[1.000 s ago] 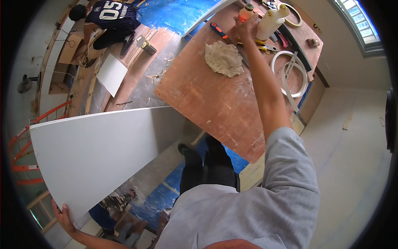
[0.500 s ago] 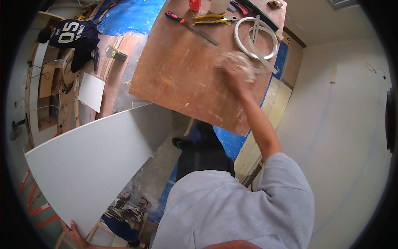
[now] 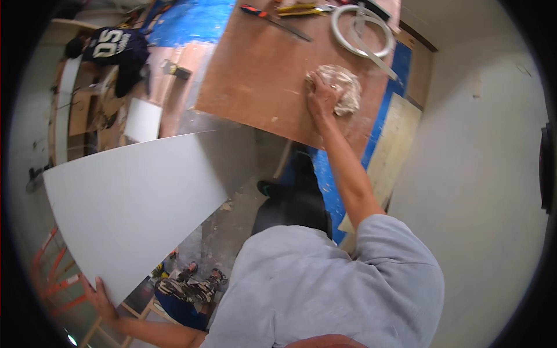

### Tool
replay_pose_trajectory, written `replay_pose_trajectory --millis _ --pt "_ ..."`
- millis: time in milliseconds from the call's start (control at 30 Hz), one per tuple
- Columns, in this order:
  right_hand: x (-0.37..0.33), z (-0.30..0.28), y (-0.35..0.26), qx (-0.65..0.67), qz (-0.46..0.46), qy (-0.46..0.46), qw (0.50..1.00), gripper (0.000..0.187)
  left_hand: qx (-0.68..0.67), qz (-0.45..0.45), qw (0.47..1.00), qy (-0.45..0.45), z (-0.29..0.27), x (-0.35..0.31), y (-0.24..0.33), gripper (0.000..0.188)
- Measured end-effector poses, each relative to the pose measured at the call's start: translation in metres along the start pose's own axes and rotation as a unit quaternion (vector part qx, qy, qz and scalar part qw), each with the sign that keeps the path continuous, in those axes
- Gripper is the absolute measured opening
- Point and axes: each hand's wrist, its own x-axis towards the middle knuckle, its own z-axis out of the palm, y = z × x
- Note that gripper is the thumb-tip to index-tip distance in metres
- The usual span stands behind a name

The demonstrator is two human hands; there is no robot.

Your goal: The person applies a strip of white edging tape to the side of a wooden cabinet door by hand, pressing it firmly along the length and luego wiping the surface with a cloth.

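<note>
Under my right hand (image 3: 321, 101) is a crumpled off-white rag (image 3: 346, 87), pressed on the reddish-brown plywood tabletop (image 3: 255, 81). My fingers close over the rag's left side. Far to the lower left, my left hand (image 3: 100, 300) grips the end edge of a large white panel (image 3: 139, 197), thumb on its face and the other fingers around the edge. The panel's other end reaches to beside the tabletop's near edge. Beyond the rag lies a coil of white strip (image 3: 387, 43). A file with a red-and-black handle (image 3: 278, 22) and yellow-handled pliers (image 3: 304, 10) lie at the far side.
At the upper left a person in a dark jersey (image 3: 119, 49) bends over wooden parts. Another person in camouflage trousers (image 3: 185, 288) is at the lower left, near an orange ladder (image 3: 61, 284). Blue sheeting (image 3: 331, 180) covers part of the floor. A pale wall (image 3: 470, 174) stands at right.
My right hand and the rag have moved nearer to me and slightly left across the tabletop. The whole view has shifted a little. My left hand still holds the panel.
</note>
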Motion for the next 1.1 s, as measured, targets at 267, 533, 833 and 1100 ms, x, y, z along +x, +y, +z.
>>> replay_pose_trajectory --millis 267,533,833,1100 --pt "0.044 0.186 -0.239 0.182 -0.203 -0.036 0.961 0.02 0.004 0.055 0.998 0.033 0.028 0.001 0.067 0.06" --pt "-0.096 0.063 -0.133 0.292 -0.55 -0.276 0.732 0.034 0.046 0.006 0.997 0.067 0.029 -0.017 0.037 0.058" --pt "-0.098 -0.154 0.094 0.401 0.256 -0.212 0.854 0.031 -0.01 0.029 0.999 0.037 0.026 -0.012 0.032 0.05" --pt "0.04 0.013 -0.192 0.342 -0.3 -0.115 0.883 0.034 -0.13 0.011 0.991 0.033 0.043 -0.023 0.103 0.044"
